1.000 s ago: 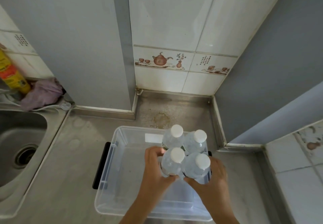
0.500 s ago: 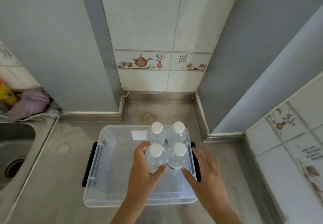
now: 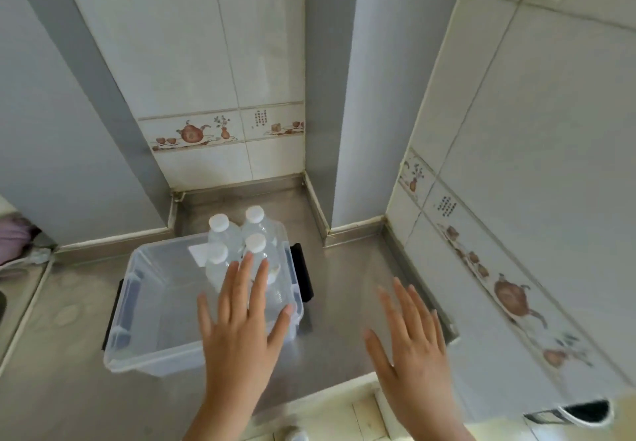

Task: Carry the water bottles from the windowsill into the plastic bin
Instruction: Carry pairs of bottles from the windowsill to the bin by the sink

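Several clear water bottles [image 3: 230, 238] with white caps stand upright together in the far right corner of the clear plastic bin [image 3: 144, 306], which sits on the steel counter. My left hand [image 3: 241, 323] hovers over the bin's near right part with fingers straight and spread, just short of the bottles and holding nothing. My right hand [image 3: 411, 341] is spread flat over the counter to the right of the bin, empty. The windowsill is not in view.
The bin has black handles [image 3: 303, 272] on both sides. A sink edge [image 3: 13, 289] and a purple cloth [image 3: 13, 237] lie at the far left. Tiled walls and a grey column [image 3: 351, 131] close in behind and to the right. The counter's front edge [image 3: 337, 402] is near my wrists.
Both hands have let go of the bottles and pulled back toward me with fingers spread. The bottles now stand in the bin. My view has swung to the right.
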